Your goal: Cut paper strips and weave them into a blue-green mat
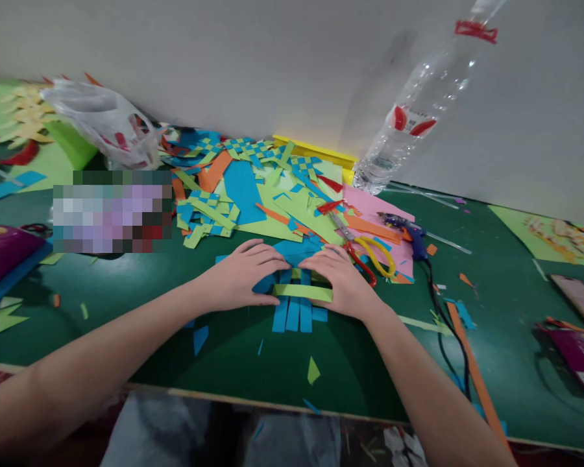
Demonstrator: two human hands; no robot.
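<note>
Our two bare arms [102, 350] reach up from the bottom corners of the frame, and our grey trousers [292, 438] show at the bottom edge. We have both hands near the middle of the frame, on the green bench [267, 373]. Our left hand [243, 275] and right hand [343, 279] are half curled, with a gap between thumb and fingers. Between them, in the middle, are blue paper strips [293, 316] side by side, pointing down toward us. A light green paper strip [303, 293] runs across over them, one end by our left thumb and the other by our right hand. We cannot tell if our hands pinch the paper or just press on it.

Just past our right hand we see scissors [379, 256] with yellow and red handles, and near them a blue glue gun [418, 246] with a black cord [438, 308]. Above our left hand, woven paper pieces [209, 217] in blue and green lie in a messy heap. A clear plastic bottle [418, 107] leans into the upper right, and a white plastic bag [109, 123] sits at the upper left. We see a phone [581, 298] at the right edge.
</note>
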